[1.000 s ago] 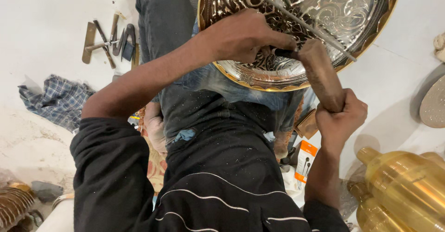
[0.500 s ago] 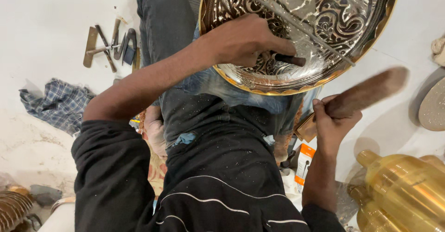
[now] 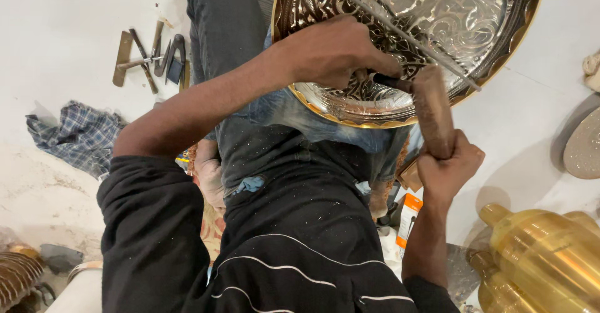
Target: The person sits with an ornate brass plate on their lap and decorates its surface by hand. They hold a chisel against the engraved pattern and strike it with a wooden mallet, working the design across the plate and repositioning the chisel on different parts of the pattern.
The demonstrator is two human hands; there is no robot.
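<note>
Chasing the pattern is the step in hand: left hand (image 3: 331, 50) pinches a punch (image 3: 390, 82) against the tray (image 3: 500, 63) on the lap; right hand (image 3: 447, 169), fisted round the mallet (image 3: 431, 110), meets its end. Next blow needs steady aim.

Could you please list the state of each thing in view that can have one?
Left hand: closed around a dark punch.
Right hand: gripping a wooden mallet, head at the punch.
Engraved round tray: tilted on the lap.
Checked cloth: crumpled on the floor.
</note>
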